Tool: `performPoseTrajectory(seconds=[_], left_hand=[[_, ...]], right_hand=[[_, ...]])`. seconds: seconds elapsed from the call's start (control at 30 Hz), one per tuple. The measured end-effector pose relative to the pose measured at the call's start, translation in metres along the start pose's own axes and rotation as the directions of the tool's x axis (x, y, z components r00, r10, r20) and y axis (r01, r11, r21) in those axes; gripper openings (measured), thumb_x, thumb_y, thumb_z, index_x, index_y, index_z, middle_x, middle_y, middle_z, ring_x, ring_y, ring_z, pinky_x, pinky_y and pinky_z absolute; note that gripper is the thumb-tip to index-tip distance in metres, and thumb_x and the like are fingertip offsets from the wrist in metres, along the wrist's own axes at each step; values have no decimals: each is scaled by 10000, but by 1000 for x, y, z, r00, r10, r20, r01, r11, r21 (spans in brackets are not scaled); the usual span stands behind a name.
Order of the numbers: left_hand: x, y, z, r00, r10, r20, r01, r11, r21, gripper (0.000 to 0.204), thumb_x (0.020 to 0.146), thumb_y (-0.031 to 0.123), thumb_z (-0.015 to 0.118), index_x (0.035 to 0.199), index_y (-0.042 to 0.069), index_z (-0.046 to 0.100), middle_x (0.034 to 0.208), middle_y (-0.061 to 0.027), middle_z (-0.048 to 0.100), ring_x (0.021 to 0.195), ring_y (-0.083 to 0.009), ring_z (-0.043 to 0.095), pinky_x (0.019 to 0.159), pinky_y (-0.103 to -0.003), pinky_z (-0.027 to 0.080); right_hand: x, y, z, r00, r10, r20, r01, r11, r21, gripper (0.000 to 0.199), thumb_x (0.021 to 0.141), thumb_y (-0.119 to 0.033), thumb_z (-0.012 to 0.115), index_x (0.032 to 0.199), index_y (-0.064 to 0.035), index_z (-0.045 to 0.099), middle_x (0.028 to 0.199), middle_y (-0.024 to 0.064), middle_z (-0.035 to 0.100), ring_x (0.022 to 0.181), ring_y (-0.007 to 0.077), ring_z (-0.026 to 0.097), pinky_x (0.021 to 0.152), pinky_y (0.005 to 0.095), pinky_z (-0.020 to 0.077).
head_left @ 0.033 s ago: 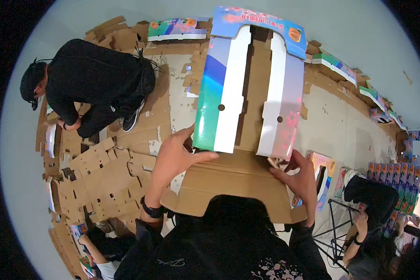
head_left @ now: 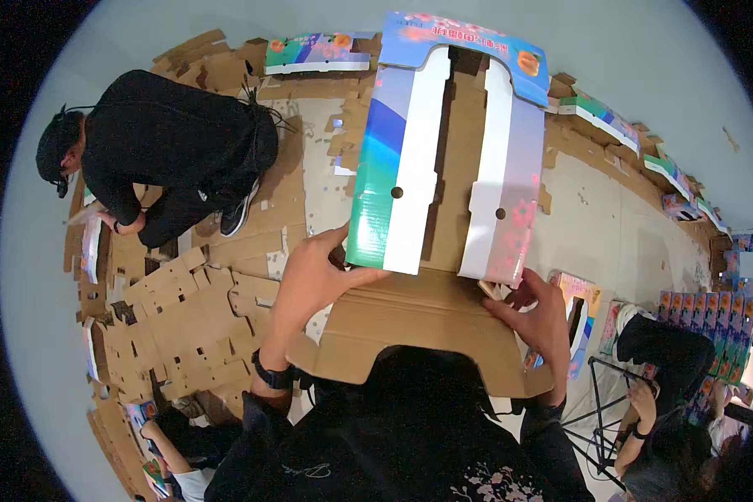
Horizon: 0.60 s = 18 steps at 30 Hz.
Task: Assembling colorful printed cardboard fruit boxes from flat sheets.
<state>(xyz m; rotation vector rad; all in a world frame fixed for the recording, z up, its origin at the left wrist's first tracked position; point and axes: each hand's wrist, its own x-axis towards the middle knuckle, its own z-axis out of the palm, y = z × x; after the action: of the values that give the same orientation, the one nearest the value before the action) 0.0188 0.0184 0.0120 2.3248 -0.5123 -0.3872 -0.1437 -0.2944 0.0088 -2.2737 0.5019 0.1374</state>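
Printed cardboard box (head_left: 414,176), between left hand (head_left: 314,272) and right hand (head_left: 540,316), near flap (head_left: 427,322) extended. Fingers: partly curled, holding near corners. Possible fault: flap creasing askew, from uneven grip pressure.

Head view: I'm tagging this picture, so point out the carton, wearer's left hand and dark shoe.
Carton (head_left: 465,167): head view, brown inside surface.
Wearer's left hand (head_left: 312,274): head view, back of hand.
Dark shoe (head_left: 237,214): head view, upper.
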Motion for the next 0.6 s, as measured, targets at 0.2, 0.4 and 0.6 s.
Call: performPoseTrajectory(seconds=[0.2,0.4,0.6], left_hand=[[0,-8,5,984,108,-141,-82,981,176,428,817,241,759,1162,-9,715,919,-252,704,788,-416,685,716,-466,551],[-32,-8,9,996,89,6,-88,964,250,496,820,245,766,1211,-42,664,909,-236,699,823,-420,692,766,-466,576],[-105,-12,2,950,-29,310,73,989,-130,1087,816,218,863,1656,100,184,1627,-268,280,1225,-394,608,989,-488,529]], right_hand=[[6,-7,0,998,-7,-68,-6,980,-197,363,829,-334,798,1052,-54,741,716,121,738,637,300,723,651,413,577],[-12,11,0,997,-71,-35,61,970,-237,258,846,-269,749,897,-19,715,675,158,700,640,361,710,641,446,563],[-75,34,0,975,-106,197,110,994,-8,555,851,-128,792,1350,2,587,956,189,724,921,317,730,827,401,567]])
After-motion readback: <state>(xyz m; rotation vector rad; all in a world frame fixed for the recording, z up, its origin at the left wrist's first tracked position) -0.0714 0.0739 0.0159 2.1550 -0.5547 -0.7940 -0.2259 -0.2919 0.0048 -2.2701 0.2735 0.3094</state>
